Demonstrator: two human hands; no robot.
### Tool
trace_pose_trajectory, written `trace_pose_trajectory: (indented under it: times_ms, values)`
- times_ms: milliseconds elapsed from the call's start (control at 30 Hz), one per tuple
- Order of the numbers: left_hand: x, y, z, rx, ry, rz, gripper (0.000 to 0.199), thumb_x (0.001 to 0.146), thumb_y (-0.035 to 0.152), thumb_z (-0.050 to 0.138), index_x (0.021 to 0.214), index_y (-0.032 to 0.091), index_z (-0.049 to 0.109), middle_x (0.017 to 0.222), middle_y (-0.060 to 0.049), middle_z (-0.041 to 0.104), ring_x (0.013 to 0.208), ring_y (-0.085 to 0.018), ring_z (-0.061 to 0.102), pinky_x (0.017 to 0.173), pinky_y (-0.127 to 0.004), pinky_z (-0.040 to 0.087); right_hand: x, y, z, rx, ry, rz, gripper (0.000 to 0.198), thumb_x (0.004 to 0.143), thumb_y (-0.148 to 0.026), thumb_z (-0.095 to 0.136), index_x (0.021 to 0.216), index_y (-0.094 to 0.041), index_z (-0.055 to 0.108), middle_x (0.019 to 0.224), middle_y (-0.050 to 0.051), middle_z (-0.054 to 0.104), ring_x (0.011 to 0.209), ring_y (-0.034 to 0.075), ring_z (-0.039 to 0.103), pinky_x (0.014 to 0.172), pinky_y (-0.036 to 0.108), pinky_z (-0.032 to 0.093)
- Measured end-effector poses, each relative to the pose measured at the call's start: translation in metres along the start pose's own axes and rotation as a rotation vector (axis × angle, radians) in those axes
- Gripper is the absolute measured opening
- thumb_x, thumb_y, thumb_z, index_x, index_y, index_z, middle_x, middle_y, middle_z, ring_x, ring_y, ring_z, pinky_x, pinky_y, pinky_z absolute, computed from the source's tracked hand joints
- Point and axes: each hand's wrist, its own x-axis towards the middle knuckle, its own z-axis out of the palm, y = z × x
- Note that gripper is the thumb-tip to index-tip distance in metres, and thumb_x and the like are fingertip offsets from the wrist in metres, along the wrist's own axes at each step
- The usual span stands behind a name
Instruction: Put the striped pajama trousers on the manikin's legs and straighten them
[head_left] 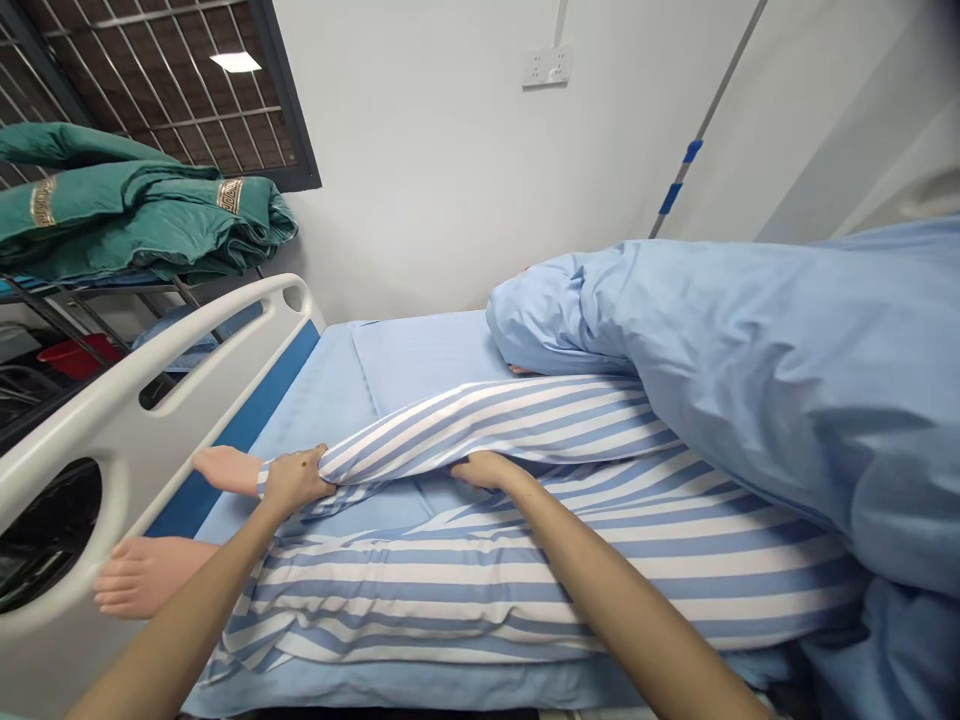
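Blue-and-white striped trousers (555, 410) cover the two legs of a figure on the bed. Its feet, the near foot (154, 575) and the far foot (229, 470), look smooth like a manikin's. My left hand (298, 480) is closed around the far trouser leg at the ankle, its fingertips partly hidden behind the cloth. Further up the same leg, my right hand (484, 470) grips the lower edge of the striped cloth, fingers partly tucked under it. The near trouser leg (420, 590) lies along the front of the bed.
A light blue quilt (735, 350) is heaped over the figure's upper part at right. The white footboard (187, 350) stands at left. Behind it, green bedding (142, 210) lies on a rack, with a red basin (79, 355) below. A wall (420, 150) runs along the far side.
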Motion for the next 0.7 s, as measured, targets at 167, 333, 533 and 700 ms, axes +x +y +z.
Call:
trace_pose_trajectory:
  times_ms: [167, 333, 533, 700]
  values:
    - [-0.004, -0.006, 0.007, 0.052, 0.021, 0.054, 0.042, 0.066, 0.050, 0.051, 0.098, 0.023, 0.054, 0.091, -0.013, 0.067, 0.088, -0.033, 0.061, 0.077, -0.041, 0.040, 0.008, 0.004, 0.012, -0.047, -0.260, 0.025, 0.036, 0.067, -0.037, 0.056, 0.092, -0.013, 0.063, 0.069, 0.005, 0.062, 0.056, 0.016, 0.055, 0.051, 0.025, 0.040]
    - [-0.004, -0.003, 0.006, 0.051, 0.028, 0.037, 0.041, 0.065, 0.049, 0.053, 0.097, 0.024, 0.055, 0.091, -0.012, 0.067, 0.089, -0.031, 0.060, 0.079, -0.040, 0.039, 0.015, 0.008, 0.014, -0.101, -0.312, -0.025, 0.036, 0.067, -0.041, 0.053, 0.088, -0.013, 0.060, 0.061, 0.002, 0.055, 0.047, 0.013, 0.048, 0.045, 0.025, 0.038]
    - [-0.005, -0.001, 0.001, 0.058, 0.016, 0.012, 0.040, 0.064, 0.047, 0.055, 0.096, 0.024, 0.054, 0.092, -0.010, 0.067, 0.089, -0.029, 0.060, 0.079, -0.036, 0.039, 0.016, 0.008, 0.013, 0.020, -0.358, 0.026, 0.028, 0.070, -0.040, 0.053, 0.070, -0.013, 0.060, 0.051, 0.000, 0.051, 0.044, 0.011, 0.044, 0.044, 0.024, 0.037]
    - [0.005, 0.005, -0.005, 0.010, 0.051, -0.001, 0.042, 0.063, 0.050, 0.054, 0.098, 0.026, 0.053, 0.093, -0.007, 0.067, 0.090, -0.029, 0.060, 0.074, -0.033, 0.040, 0.007, 0.001, 0.001, 0.296, -0.097, -0.058, 0.026, 0.075, -0.037, 0.051, 0.067, -0.015, 0.061, 0.052, 0.001, 0.054, 0.050, 0.011, 0.048, 0.052, 0.022, 0.041]
